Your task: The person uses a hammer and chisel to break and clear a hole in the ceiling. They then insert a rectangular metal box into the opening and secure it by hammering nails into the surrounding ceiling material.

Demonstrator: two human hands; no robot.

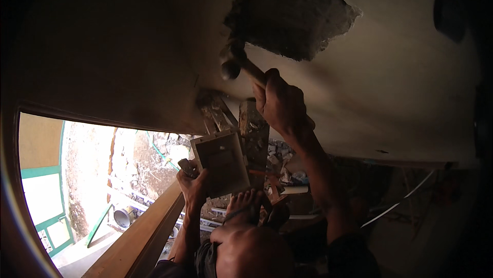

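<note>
My right hand (282, 100) is closed around the handle of a hammer (252, 71). The hammer's dark, round-faced head (230, 68) is at the lower left edge of a rough, dark hole (292, 13) broken into the pale wall (390, 72). Lower down, my left hand (193, 185) is against the left side of an open, shallow rectangular box (237, 149) with pale walls. Its fingers are curled, and a small dark end sticks up by them. I cannot tell whether they grip the box or another object.
Worn wooden pieces (254, 129) stand behind the box. My bare foot (244, 201) is just below it. A long timber beam (146, 226) slants along the left, beside a bright opening with rubble (174, 152) and a metal bucket (124, 217) below. A white strip (398, 203) crosses the dark right side.
</note>
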